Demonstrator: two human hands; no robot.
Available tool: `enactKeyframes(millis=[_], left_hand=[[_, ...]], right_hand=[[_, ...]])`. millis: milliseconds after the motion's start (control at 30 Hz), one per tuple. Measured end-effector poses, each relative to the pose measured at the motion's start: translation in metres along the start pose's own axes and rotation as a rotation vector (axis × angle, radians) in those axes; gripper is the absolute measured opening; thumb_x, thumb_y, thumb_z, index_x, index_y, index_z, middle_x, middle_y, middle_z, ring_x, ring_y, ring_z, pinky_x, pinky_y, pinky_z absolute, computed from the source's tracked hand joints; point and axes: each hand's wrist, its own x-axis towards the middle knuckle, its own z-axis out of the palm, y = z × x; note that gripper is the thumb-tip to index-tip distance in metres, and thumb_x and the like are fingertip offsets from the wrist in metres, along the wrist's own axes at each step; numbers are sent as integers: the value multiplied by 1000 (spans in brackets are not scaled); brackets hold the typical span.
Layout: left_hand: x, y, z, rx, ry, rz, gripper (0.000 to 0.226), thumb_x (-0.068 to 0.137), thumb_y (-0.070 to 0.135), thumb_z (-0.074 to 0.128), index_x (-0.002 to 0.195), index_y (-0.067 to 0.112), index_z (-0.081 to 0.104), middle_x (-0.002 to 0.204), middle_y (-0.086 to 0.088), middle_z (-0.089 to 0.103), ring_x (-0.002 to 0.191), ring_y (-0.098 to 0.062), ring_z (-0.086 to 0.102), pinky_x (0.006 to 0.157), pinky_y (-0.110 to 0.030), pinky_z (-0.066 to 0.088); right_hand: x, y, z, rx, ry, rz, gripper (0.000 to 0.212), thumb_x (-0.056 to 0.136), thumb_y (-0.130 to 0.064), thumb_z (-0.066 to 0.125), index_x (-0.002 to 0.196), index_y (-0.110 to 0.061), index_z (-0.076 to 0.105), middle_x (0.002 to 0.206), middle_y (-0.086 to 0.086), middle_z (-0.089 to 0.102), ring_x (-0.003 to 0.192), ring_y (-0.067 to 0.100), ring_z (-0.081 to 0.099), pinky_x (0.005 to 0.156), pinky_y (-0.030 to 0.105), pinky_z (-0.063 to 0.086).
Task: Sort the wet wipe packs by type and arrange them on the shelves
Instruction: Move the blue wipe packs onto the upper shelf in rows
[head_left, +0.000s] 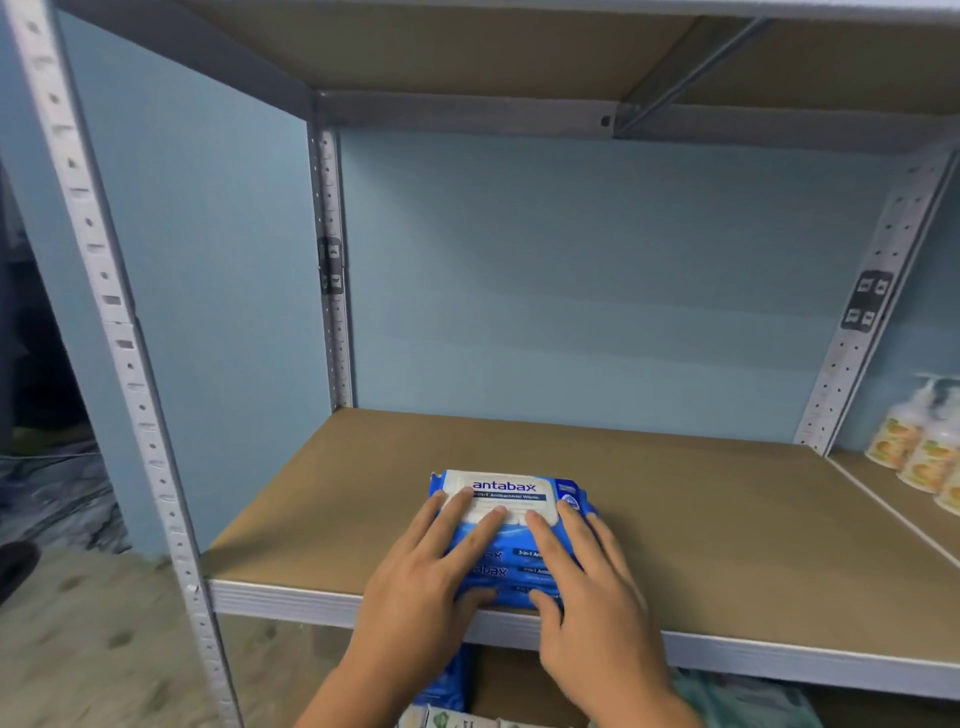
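Note:
A stack of blue Antabax wet wipe packs (511, 493) lies on the brown shelf board (727, 525) near its front edge. My left hand (431, 566) rests flat on the stack's left side with fingers spread over the top pack and the thumb against the front. On the right side, my right hand (592, 582) lies the same way, fingers straight on top and thumb at the front. Below the shelf, another blue pack (447, 686) and a white-green pack (447, 719) show partly.
Grey metal uprights (130, 364) frame the shelf, and a second board (467, 47) hangs overhead. On the neighbouring shelf at the right stand pump bottles (924, 447) with orange labels. Teal packaging (748, 701) lies below at the right.

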Motion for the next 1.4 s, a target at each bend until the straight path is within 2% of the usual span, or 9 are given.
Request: enactKeyframes(millis=[267, 433, 600, 700, 867, 1033, 1200, 1300, 1400], left_hand=[[13, -15, 17, -14, 48, -4, 88, 81, 41, 79, 150, 55, 27, 161, 19, 27, 148, -10, 31, 89, -24, 55], [42, -42, 35, -42, 53, 5, 77, 89, 47, 68, 149, 60, 22, 162, 26, 17, 150, -3, 18, 102, -24, 44], [89, -69, 54, -38, 30, -49, 75, 84, 37, 70, 149, 49, 35, 161, 22, 24, 148, -5, 27, 97, -34, 52], [118, -85, 69, -31, 17, -79, 75, 83, 31, 71, 150, 44, 38, 161, 18, 27, 146, -8, 29, 96, -37, 52], [158, -112, 99, -95, 27, -92, 76, 83, 21, 75, 149, 38, 41, 161, 9, 30, 147, -14, 28, 106, -37, 45], [187, -126, 118, -80, 65, -66, 74, 83, 18, 75, 149, 31, 45, 159, 5, 33, 144, -13, 27, 103, -34, 43], [204, -143, 138, 3, 41, -42, 74, 90, 31, 69, 154, 37, 32, 164, 1, 22, 151, -23, 20, 112, -45, 40], [209, -143, 143, 148, 2, -41, 76, 95, 43, 58, 157, 43, 13, 168, 0, 3, 154, -28, 5, 120, -49, 23], [208, -142, 135, 190, -16, -36, 83, 93, 40, 58, 159, 40, 8, 169, 0, -1, 155, -26, -4, 121, -47, 13]], right_hand=[[24, 14, 19, -51, -15, -25, 94, 48, -26, 100, 135, -30, 64, 139, 3, 61, 117, 29, 67, 79, 35, 62], [59, 26, 47, -71, 33, -21, 89, 48, -21, 100, 131, -25, 67, 135, 8, 64, 112, 31, 69, 78, 39, 62], [108, 38, 74, -87, 49, -16, 87, 54, -26, 97, 134, -27, 63, 137, 8, 62, 114, 30, 68, 76, 38, 63], [140, 48, 92, -80, 70, -19, 87, 56, -23, 97, 136, -25, 63, 137, 11, 61, 114, 33, 67, 82, 41, 61], [184, 66, 116, -24, 105, -22, 78, 70, -16, 90, 141, -23, 58, 144, 14, 55, 125, 36, 59, 94, 45, 55], [217, 82, 129, -4, 89, -17, 72, 90, -22, 72, 153, -31, 39, 160, 5, 35, 143, 28, 39, 111, 38, 40], [234, 91, 135, 66, 38, 18, 84, 82, -17, 66, 156, -35, 31, 165, -1, 24, 150, 26, 25, 118, 43, 33], [232, 90, 131, 6, -62, 71, 97, 76, -21, 58, 158, -45, 12, 168, -11, 3, 154, 22, 5, 123, 44, 17], [231, 89, 128, -55, -59, 109, 98, 75, -25, 58, 156, -48, 8, 167, -15, 2, 151, 23, 7, 118, 48, 15]])
